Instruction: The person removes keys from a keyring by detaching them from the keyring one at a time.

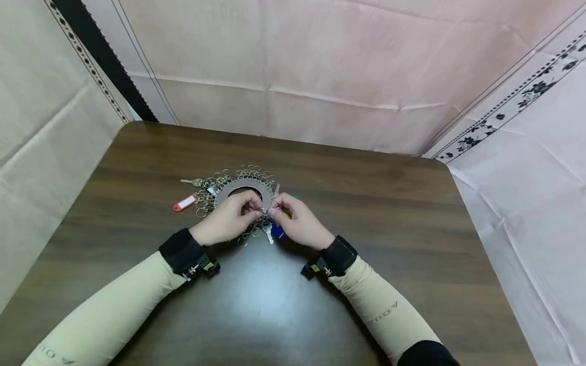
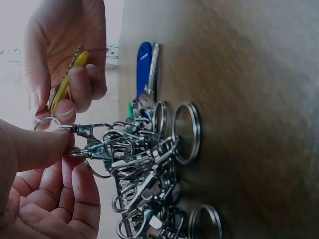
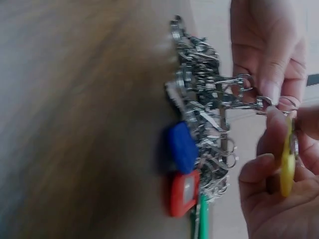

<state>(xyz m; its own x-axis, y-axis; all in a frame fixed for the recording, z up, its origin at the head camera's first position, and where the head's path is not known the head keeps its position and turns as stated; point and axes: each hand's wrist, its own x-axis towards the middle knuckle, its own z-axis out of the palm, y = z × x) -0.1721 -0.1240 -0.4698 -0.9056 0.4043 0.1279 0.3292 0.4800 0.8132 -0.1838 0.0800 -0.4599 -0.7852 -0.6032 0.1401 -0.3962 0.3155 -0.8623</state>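
Note:
A grey ring-shaped holder (image 1: 223,194) lies on the table, hung all around with metal swivel clasps (image 2: 142,169) ending in split rings (image 2: 187,133). My left hand (image 1: 231,216) pinches a clasp (image 2: 82,130) at its ring between thumb and forefinger. Facing it, my right hand (image 1: 297,221) holds a yellow key tag (image 2: 75,69) and a key beside it, with the fingertips right at that split ring (image 2: 48,121). The key is partly hidden by the fingers. Below the hands hang a blue tag (image 3: 183,148) and a silver key (image 1: 269,234).
A red tag (image 1: 185,202) and another key (image 1: 192,181) stick out at the holder's left side. A green tag (image 3: 203,219) shows beside the red one in the right wrist view. The brown wooden table (image 1: 357,183) is bordered by pale cloth (image 1: 297,66).

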